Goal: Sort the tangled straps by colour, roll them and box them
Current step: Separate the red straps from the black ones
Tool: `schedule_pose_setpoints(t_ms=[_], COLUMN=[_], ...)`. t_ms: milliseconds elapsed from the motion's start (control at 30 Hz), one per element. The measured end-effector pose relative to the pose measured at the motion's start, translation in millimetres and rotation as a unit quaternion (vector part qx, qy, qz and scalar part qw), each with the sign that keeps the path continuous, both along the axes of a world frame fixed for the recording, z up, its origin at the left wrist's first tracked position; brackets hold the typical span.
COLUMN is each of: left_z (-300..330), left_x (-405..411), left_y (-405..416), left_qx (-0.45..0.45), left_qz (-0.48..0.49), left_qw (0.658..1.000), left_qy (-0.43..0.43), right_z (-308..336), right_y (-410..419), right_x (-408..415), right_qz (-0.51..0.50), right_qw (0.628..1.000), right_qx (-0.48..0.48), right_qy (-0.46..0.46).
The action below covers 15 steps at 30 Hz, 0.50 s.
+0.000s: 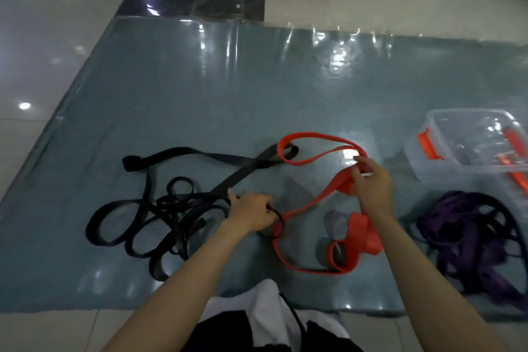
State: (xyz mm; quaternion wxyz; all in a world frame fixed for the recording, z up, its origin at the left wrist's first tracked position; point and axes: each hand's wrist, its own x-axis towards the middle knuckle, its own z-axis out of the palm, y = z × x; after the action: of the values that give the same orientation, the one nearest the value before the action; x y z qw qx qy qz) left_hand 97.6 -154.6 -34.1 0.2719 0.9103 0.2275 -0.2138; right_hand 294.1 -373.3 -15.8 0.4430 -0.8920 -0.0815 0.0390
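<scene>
A red strap [311, 137] lies in loose loops across the middle of the grey-blue mat [228, 88]. My right hand [371, 183] pinches a bunched part of it, lifted a little off the mat. My left hand [251, 213] is closed on a black strap loop where it crosses the red one. The black straps [160, 214] sprawl tangled to the left, one long end reaching up under the red loop. A heap of purple straps [468, 234] sits at the right. The clear plastic box [445, 168] stands at the far right.
The box has orange latches [427, 146] and orange pieces inside. The mat lies on glossy pale floor tiles [34, 66]. My knees and dark-and-white clothing [265, 320] are at the mat's near edge. A door frame stands at the far top.
</scene>
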Motion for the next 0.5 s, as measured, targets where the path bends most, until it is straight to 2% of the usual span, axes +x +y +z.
schedule_pose_setpoints(t_ms=[100,167,267,367,500], left_z=[-0.2,-2.7,-6.2,-6.8,-12.7], left_x=[-3.0,-2.0,5.9,18.0,32.5], left_y=[-13.5,-28.3,-59.4,-99.9,-147.3], left_qx=[0.067,0.088,0.086,0.023,-0.030], left_qz=[-0.002,-0.009,-0.018,-0.048,-0.088], left_qw=[0.997,0.995,0.996,0.996,0.995], left_qy=[0.036,0.044,-0.014,-0.071,-0.040], right_z=[-0.1,1.4,2.8,-0.4,-3.7], right_y=[-35.1,-57.9,-92.7,-123.6,-145.6], right_x=[2.2,4.3,-1.4,-17.4,-29.9], right_qz=[-0.058,-0.099,-0.144,-0.128,-0.055], right_qw=[0.998,0.989,0.972,0.983,0.985], right_qx=[0.016,0.073,0.119,0.032,-0.115], right_qy=[0.022,0.082,0.140,0.128,0.116])
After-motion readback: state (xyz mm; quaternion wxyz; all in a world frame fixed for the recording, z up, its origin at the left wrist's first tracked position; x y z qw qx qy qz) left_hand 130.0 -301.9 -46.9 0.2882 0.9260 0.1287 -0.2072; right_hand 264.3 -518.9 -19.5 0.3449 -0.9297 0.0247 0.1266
